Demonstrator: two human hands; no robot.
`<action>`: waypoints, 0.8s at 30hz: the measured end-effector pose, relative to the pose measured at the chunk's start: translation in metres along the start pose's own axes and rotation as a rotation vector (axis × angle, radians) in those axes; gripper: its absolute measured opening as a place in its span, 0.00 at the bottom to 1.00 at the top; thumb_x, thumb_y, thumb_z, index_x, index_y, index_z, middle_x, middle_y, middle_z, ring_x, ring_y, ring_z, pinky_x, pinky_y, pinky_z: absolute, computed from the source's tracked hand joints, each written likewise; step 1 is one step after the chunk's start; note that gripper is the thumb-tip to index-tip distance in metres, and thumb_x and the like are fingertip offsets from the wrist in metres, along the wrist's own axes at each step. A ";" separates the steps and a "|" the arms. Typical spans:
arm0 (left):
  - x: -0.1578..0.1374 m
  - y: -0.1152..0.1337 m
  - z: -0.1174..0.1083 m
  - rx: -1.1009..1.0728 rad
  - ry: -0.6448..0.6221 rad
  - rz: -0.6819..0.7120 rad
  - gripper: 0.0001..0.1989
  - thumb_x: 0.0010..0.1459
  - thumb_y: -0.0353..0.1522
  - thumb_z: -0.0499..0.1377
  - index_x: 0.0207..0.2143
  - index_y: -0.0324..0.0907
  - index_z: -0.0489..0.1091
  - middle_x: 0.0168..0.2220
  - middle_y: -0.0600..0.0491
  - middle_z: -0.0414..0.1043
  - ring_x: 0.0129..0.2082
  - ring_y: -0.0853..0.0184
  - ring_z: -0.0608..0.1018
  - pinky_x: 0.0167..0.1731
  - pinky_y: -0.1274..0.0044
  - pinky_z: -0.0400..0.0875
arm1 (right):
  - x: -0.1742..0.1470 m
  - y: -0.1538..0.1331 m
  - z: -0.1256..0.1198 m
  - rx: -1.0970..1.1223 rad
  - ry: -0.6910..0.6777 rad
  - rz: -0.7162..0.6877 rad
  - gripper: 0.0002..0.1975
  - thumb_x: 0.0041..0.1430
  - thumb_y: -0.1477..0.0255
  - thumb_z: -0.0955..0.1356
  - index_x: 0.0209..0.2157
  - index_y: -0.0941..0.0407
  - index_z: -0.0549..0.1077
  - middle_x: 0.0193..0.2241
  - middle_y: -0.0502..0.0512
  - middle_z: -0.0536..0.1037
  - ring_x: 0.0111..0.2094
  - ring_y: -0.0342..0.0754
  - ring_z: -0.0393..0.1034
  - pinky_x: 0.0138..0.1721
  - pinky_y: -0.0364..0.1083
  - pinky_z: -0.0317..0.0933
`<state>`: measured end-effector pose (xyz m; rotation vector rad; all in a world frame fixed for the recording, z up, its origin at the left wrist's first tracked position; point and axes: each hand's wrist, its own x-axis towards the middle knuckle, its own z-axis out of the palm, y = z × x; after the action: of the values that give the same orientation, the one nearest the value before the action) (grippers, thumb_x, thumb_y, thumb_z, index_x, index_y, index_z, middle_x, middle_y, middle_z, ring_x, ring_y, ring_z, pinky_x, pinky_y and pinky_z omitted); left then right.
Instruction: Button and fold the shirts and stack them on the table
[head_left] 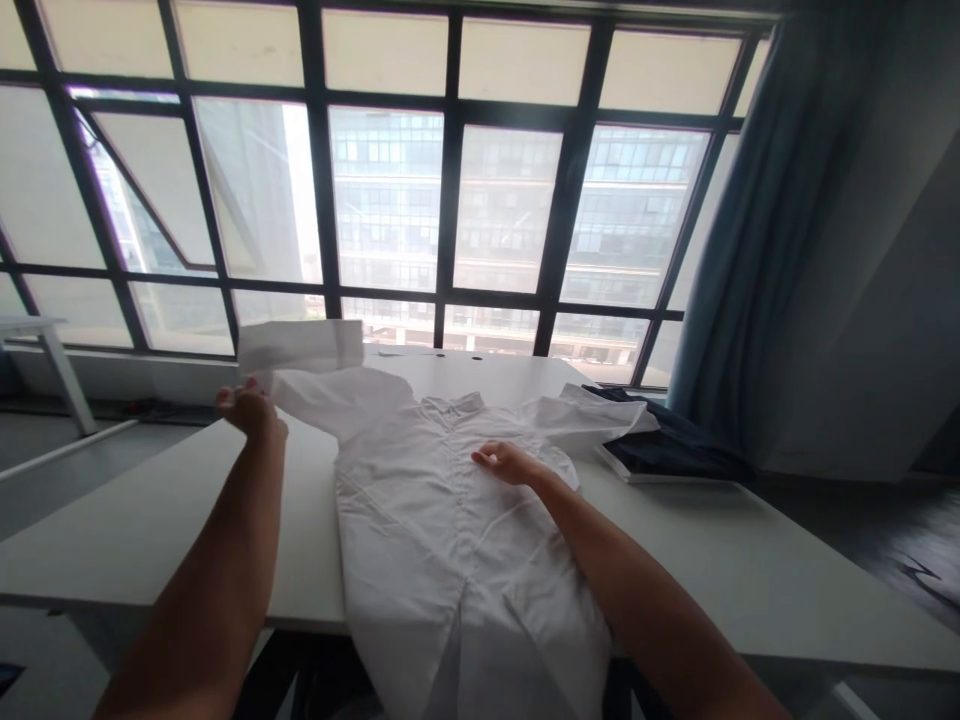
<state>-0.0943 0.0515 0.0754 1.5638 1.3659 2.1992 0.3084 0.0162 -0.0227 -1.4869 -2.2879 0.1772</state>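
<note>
A white shirt lies spread on the table, its collar toward the window and its lower part hanging over the near edge. A row of buttons or a seam runs down its middle. Out to the left, my left hand is closed on the end of one sleeve, which is stretched sideways. My right hand rests over the chest of the shirt, fingers curled and drawn together; whether fabric is pinched in them is hidden. The other sleeve extends right, its end over dark folded cloth.
The white table stands before a large window. Dark cloth lies on a white flat object at the right. A pale rectangular panel is behind my left hand. A blue-grey curtain hangs at right; another white table stands far left.
</note>
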 end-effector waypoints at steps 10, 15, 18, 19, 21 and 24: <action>-0.121 -0.006 0.103 0.316 -0.910 0.389 0.12 0.60 0.36 0.57 0.42 0.40 0.75 0.47 0.46 0.77 0.49 0.59 0.76 0.53 0.69 0.69 | -0.002 -0.050 0.011 -0.074 0.019 0.105 0.19 0.61 0.54 0.67 0.33 0.55 0.78 0.30 0.54 0.80 0.29 0.45 0.70 0.29 0.42 0.53; -0.168 -0.010 0.123 0.547 -1.321 0.452 0.17 0.60 0.29 0.57 0.52 0.40 0.72 0.58 0.42 0.69 0.58 0.57 0.70 0.57 0.68 0.63 | -0.003 -0.058 0.018 -0.143 -0.030 0.179 0.18 0.57 0.55 0.69 0.37 0.55 0.78 0.32 0.57 0.80 0.33 0.49 0.73 0.30 0.42 0.56; -0.165 -0.008 0.123 0.525 -1.325 0.481 0.15 0.61 0.29 0.55 0.49 0.41 0.74 0.52 0.45 0.74 0.53 0.59 0.73 0.54 0.70 0.65 | -0.001 -0.057 0.017 -0.123 -0.074 0.188 0.16 0.56 0.57 0.69 0.37 0.55 0.78 0.32 0.56 0.80 0.33 0.49 0.73 0.29 0.42 0.56; -0.162 -0.006 0.124 0.506 -1.316 0.485 0.14 0.62 0.30 0.54 0.47 0.42 0.75 0.49 0.45 0.76 0.51 0.59 0.75 0.53 0.71 0.66 | 0.000 -0.056 0.016 -0.104 -0.101 0.182 0.15 0.55 0.58 0.70 0.35 0.55 0.78 0.30 0.55 0.80 0.32 0.49 0.73 0.28 0.41 0.56; -0.159 -0.002 0.126 0.484 -1.290 0.444 0.13 0.62 0.30 0.53 0.42 0.41 0.77 0.43 0.47 0.78 0.46 0.61 0.77 0.50 0.73 0.67 | 0.000 -0.056 0.012 -0.049 -0.181 0.168 0.12 0.55 0.61 0.70 0.31 0.56 0.79 0.26 0.53 0.79 0.29 0.47 0.72 0.27 0.41 0.55; -0.161 0.004 0.129 0.487 -1.254 0.354 0.12 0.59 0.29 0.55 0.38 0.42 0.79 0.37 0.49 0.80 0.38 0.62 0.79 0.42 0.75 0.70 | -0.002 -0.058 0.007 0.041 -0.314 0.161 0.11 0.54 0.65 0.70 0.25 0.57 0.78 0.20 0.50 0.75 0.22 0.44 0.68 0.24 0.40 0.53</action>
<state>0.0845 0.0369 -0.0260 2.7131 1.1755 0.5041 0.2575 -0.0092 -0.0106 -1.7249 -2.3800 0.5354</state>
